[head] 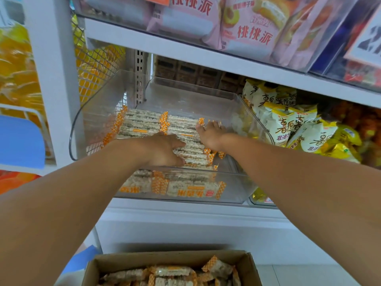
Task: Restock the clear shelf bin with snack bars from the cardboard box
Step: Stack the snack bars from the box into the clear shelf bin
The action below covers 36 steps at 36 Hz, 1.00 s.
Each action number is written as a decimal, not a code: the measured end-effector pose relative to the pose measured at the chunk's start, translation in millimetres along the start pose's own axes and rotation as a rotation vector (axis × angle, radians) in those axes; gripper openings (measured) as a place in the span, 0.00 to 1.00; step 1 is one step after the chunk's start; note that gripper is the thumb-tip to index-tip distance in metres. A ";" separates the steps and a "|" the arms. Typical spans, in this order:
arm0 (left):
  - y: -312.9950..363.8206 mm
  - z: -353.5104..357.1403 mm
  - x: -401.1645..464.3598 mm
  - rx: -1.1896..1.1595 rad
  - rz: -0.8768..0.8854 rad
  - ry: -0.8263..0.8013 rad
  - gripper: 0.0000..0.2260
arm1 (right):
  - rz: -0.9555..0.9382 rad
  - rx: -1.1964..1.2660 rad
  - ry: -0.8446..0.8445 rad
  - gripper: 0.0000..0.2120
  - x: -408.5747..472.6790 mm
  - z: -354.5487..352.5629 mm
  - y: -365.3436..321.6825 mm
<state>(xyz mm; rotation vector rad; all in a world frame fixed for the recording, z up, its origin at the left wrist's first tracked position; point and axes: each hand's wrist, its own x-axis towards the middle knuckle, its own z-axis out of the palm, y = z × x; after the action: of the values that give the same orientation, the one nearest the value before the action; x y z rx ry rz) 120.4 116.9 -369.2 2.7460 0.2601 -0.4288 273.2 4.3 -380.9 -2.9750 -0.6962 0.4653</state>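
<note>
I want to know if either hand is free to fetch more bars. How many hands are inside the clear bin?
2. The left hand lies on the snack bars at the clear bin's front middle; the right hand rests on bars further right. Fingertips are partly hidden.

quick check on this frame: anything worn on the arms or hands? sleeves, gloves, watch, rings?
Nothing worn that shows. Both forearms are bare from the frame edge to the wrist, with no sleeve cuff in view. The left hand and right hand have no gloves, and neither wrist carries a watch or band. No rings show on the visible fingers, though the right fingertips are partly hidden among the snack bars.
</note>
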 end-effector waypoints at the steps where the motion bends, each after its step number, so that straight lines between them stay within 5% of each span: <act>1: -0.1 0.1 -0.1 0.005 -0.003 -0.003 0.30 | -0.003 0.017 0.011 0.36 1.8 2.6 1.2; 12: -0.2 1.0 5.7 0.076 -0.045 -0.024 0.28 | -0.107 0.139 0.055 0.35 -13.1 -10.4 11.2; 15: -0.5 -1.5 -6.0 0.000 -0.003 0.215 0.22 | -0.325 0.319 0.475 0.24 -72.4 -16.5 15.1; 18: 13.9 -7.4 -33.9 0.038 0.137 0.727 0.10 | -0.496 0.677 1.069 0.17 -153.7 16.0 27.4; 20: 34.6 -2.1 -57.6 0.012 0.316 0.926 0.11 | -0.454 0.824 1.143 0.20 -186.2 65.3 39.7; 23: 64.1 26.3 -84.5 0.054 0.552 0.930 0.10 | -0.324 0.789 0.897 0.21 -202.2 151.3 58.2; 25: 74.9 65.2 -93.3 0.158 0.616 0.780 0.13 | -0.286 0.653 0.645 0.21 -209.1 205.0 76.0; 29: 63.0 167.8 -100.4 0.374 0.364 0.054 0.14 | -0.212 0.332 0.067 0.16 -235.2 274.1 126.5; 32: 22.1 249.4 -116.2 0.363 0.007 -0.355 0.52 | -0.092 0.306 -0.336 0.52 -261.1 302.2 163.4; 36: -1.3 326.7 -152.6 0.080 -0.176 -0.467 0.70 | -0.130 0.210 -0.591 0.68 -279.9 330.8 182.5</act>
<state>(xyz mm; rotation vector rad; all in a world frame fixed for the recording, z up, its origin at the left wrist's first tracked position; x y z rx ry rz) -108.2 -20.4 -611.9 2.6082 0.3665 -1.1249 12.5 -289.0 -639.7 -2.5686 -0.8044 1.3384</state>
